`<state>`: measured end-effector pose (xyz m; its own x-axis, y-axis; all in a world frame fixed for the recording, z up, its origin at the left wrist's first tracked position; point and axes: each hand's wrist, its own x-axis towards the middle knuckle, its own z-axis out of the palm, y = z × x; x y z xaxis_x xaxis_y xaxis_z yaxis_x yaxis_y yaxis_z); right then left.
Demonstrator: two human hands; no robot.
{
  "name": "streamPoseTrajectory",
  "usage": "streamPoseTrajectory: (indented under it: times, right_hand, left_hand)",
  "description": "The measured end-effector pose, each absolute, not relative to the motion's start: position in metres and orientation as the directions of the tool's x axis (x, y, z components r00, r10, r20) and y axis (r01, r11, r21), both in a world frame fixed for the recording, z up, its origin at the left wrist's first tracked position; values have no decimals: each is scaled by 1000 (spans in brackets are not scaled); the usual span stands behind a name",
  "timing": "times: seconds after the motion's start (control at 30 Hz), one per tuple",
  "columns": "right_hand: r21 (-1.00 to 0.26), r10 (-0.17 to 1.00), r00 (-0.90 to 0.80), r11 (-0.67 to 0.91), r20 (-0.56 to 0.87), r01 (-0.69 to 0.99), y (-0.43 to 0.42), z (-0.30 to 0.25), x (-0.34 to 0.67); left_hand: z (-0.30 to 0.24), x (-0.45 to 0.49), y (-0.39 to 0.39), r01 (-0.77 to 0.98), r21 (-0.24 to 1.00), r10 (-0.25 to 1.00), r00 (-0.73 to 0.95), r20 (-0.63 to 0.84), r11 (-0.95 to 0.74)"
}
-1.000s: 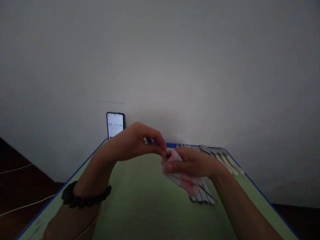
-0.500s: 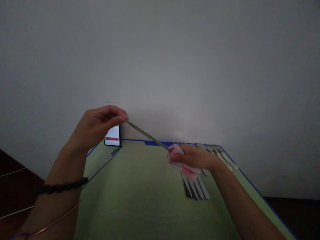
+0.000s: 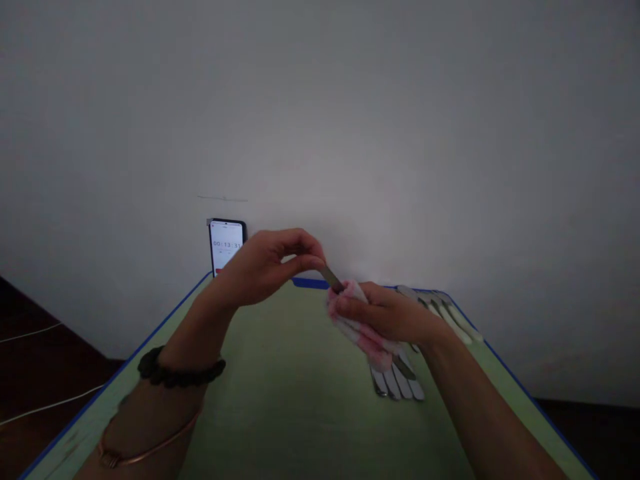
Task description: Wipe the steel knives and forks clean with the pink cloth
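One thumb and the fingertips against it, on the left hand (image 3: 273,267), are pinched together on the upper end of a thin metal utensil (image 3: 332,279), which slants down through a pink-and-white cloth (image 3: 357,327), its far end poking out below the cloth. The right hand (image 3: 390,310) is wrapped on the cloth, thumb uppermost; I can't see its other fingertips. I'd judge the utensil light, stiff and slick, best held by its end, the cloth soft enough to squeeze around it. I have the left wrist arched to the cloth's left, the right forearm reaching in from its right. More cutlery (image 3: 394,387) lies on the table (image 3: 280,387) beneath the cloth, white-handled pieces (image 3: 454,325) to its right, a phone (image 3: 227,243) upright well to its left.
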<state>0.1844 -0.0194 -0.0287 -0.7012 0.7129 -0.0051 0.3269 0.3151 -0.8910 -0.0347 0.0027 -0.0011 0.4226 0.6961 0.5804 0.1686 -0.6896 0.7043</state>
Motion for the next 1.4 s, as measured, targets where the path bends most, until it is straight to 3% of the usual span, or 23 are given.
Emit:
streamPoseTrajectory:
  times: [0.13, 0.23, 0.33, 0.43, 0.57, 0.7, 0.77, 0.83, 1.0, 1.17, 1.3, 1.4]
  right_hand:
    - [-880, 695, -717, 303, -58, 365, -15, -31, 193]
    - [-791, 740, -671, 385, -43, 476, -15, -28, 188]
    - [-584, 824, -567, 462, 4, 667, -18, -25, 177]
    - [-396, 883, -469, 437, 18, 808, -22, -24, 169]
    - [-267, 883, -468, 460, 35, 847, -27, -21, 159]
    - [-203, 860, -490, 510, 140, 836, -31, -21, 149]
    - [-211, 865, -482, 502, 142, 839, -30, -24, 148]
    - [-262, 867, -489, 496, 97, 828, -27, -28, 151]
    - [-512, 771, -636, 534, -32, 673, -17, -29, 167]
    - [-735, 659, -748, 469, -77, 489, -15, -25, 184]
    - [-769, 659, -750, 451, -56, 454, -20, -26, 183]
    - [-748, 649, -761, 498, -15, 440, -23, -25, 171]
  left_hand:
    - [-4, -64, 14, -112, 682, 687, -9, 727, -723]
    - [-2, -62, 15, -480, 711, 807, 13, 591, -513]
    - [4, -47, 11, -702, 647, 897, 26, 441, -297]
    - [8, -34, 6, -745, 624, 948, -30, 318, -233]
    - [5, -13, -2, -768, 601, 969, -104, 226, -223]
    - [2, 9, -6, -797, 599, 980, 52, 194, -76]
    - [4, 6, -4, -802, 596, 978, 82, 192, -50]
    - [7, -10, 0, -823, 554, 972, 7, 235, -128]
    - [15, -58, 6, -840, 493, 963, -114, 245, -225]
    - [18, -64, 0, -842, 450, 921, -128, 368, -298]
    - [15, -51, -3, -813, 471, 883, -108, 457, -343]
    - [12, -36, -7, -805, 523, 885, -6, 466, -280]
